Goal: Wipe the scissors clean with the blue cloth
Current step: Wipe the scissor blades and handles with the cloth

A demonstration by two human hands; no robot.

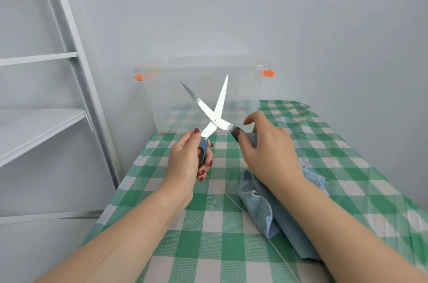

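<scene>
Both hands grip open scissors (214, 111) and blue cloth (273, 208) over checked tablecloth (208, 224), grey walls.

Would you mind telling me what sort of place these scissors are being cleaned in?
Probably a plain room at home or a staged workspace: a table with a green-and-white checked tablecloth, a clear plastic storage box against a bare wall, and a white metal shelving unit alongside.

Steel scissors (214, 112) spread open, blades up, blue cloth (273, 213) crumpled on table
</scene>
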